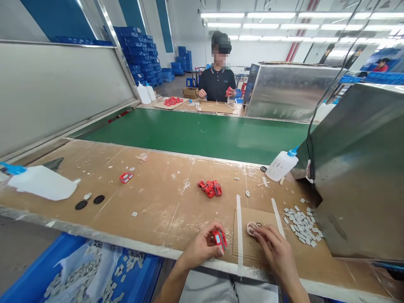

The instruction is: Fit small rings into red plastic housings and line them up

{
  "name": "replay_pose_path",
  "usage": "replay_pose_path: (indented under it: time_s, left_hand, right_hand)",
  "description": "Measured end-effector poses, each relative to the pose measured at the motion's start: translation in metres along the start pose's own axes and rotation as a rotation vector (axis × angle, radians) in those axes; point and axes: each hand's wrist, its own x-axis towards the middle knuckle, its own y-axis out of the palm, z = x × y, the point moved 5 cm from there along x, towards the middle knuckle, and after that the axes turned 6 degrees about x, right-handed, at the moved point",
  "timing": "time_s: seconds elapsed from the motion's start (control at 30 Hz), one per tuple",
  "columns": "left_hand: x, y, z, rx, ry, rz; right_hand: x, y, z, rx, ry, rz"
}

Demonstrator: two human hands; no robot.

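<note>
My left hand grips a small red plastic part with grey and pale panels, close to the table's near edge. To its right, my right hand reaches over a cardboard sheet with its fingers pinched together. The fingertips are at a small round dish; whatever they pinch is too small to make out. Beyond the hands lies a pile of similar red parts. A scatter of small grey-white rectangular pieces is to the right of my right hand.
White bottles with blue caps stand or lie at right and left. A lone red part sits left. A green conveyor belt runs behind. Metal housing blocks the right. A blue bin is below. A co-worker sits opposite.
</note>
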Motion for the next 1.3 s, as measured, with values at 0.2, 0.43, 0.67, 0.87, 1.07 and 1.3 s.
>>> replay_pose_path:
  time_s: [0.2,0.43,0.67,0.87,1.07,1.3]
  left_hand:
    - [0.010,0.000,0.002,-0.009,0.041,-0.066]
    - [0.005,-0.006,0.022,0.011,-0.017,-0.291]
    - [0.009,0.018,0.005,0.378,0.068,-0.178]
    - [0.013,0.022,-0.003,0.616,0.177,-0.095]
    - [0.010,0.027,-0.007,0.672,0.214,-0.064]
    - [0.012,0.029,-0.012,0.779,0.246,-0.056]
  right_hand:
    - [0.014,0.007,0.002,-0.084,-0.091,0.047]
    - [0.007,0.001,-0.010,-0.194,-0.071,0.039]
    - [-0.013,-0.003,-0.019,0.014,0.287,-0.126]
    - [-0.019,-0.002,-0.022,0.173,0.481,-0.312]
    - [-0.027,-0.008,-0.010,0.306,0.596,-0.350]
    - [-0.033,0.008,0.022,0.278,0.479,-0.191]
